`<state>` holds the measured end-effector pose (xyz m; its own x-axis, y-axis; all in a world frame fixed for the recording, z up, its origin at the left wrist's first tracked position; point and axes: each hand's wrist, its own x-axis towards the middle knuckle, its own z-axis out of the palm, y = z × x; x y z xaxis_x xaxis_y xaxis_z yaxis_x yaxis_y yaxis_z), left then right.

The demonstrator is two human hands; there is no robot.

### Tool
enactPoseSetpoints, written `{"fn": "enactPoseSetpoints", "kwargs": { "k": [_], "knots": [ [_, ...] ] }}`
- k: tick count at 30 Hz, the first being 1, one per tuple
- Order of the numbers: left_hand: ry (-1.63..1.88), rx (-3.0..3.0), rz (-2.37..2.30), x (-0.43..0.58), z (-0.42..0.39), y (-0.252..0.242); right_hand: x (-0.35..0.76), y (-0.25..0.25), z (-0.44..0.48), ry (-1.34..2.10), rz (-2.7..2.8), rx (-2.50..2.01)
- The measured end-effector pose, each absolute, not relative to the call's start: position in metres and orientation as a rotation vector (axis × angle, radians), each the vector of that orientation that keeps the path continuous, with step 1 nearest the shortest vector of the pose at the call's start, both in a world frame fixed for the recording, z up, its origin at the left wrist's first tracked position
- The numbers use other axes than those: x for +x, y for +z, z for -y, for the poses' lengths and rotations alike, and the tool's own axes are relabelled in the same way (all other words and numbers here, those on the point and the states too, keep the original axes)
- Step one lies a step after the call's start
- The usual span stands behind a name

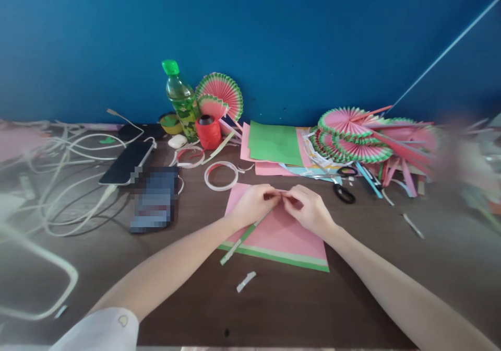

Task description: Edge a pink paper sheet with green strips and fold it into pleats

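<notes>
My left forearm slants up from the lower left, and my left hand (254, 203) bends inward, fingertips pinching the upper end of a narrow strip (247, 234). The strip, straight, green and whitish, slopes down-left from that pinch, across a smooth pink sheet (291, 236) with a green-edged near side. My right hand (309, 208) mirrors the left, pinching the same end, fingertips nearly meeting. Farther right lie pleated paper fans (346, 124).

Your pink sheet (287, 232) flat on the desk (188, 293), pale and darker green bands along its near edge, your narrow green-and-white strip (247, 234) slanting over its left part, near end past that edge
</notes>
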<state>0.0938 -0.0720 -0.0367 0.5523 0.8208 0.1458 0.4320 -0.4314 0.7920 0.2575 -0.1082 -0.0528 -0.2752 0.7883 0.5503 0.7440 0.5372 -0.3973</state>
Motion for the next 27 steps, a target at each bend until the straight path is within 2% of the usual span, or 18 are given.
{"fn": "enactPoseSetpoints", "kwargs": {
  "k": [4,8,17,27],
  "knots": [
    [0.695,2.067,-1.087,0.095,0.074,-0.037,0.258,-0.052,0.106,0.053,2.092,-1.231],
    [0.719,2.036,-1.116,0.096,0.074,-0.035,0.259,-0.047,0.098,0.19,2.103,-1.23],
    [0.727,1.979,-1.188,0.098,0.07,-0.034,0.264,-0.05,0.081,0.241,2.11,-1.029],
    [0.754,1.891,-1.185,0.1,0.07,-0.035,0.267,-0.049,0.082,0.415,1.976,-1.12]
  ]
}}
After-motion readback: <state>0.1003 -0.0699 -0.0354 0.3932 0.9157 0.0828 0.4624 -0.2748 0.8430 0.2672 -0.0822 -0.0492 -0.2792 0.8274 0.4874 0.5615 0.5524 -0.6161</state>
